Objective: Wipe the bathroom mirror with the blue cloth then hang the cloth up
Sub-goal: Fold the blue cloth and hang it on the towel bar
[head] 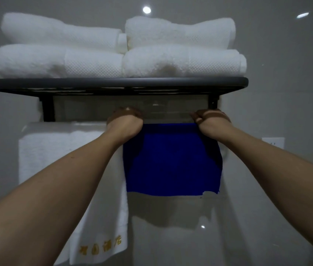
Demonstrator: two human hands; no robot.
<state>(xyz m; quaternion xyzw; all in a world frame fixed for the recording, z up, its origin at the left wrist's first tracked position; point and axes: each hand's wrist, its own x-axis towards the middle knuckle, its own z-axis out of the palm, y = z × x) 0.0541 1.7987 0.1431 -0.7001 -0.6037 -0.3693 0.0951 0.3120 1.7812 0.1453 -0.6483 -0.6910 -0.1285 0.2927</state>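
The blue cloth (pixel 171 160) hangs flat over the rail under a dark wall rack (pixel 113 82), with its lower edge well below my wrists. My left hand (pixel 125 120) grips the cloth's upper left corner at the rail, fingers curled over the top. At the upper right corner my right hand (pixel 210 118) holds the cloth the same way. The rail itself is hidden by the cloth and my hands. No mirror is in view.
Folded white towels (pixel 59 60) are stacked in two piles on top of the rack. A long white towel with gold lettering (pixel 101 217) hangs from the same rail, just left of the blue cloth. A white wall socket (pixel 273 144) sits on the grey wall at right.
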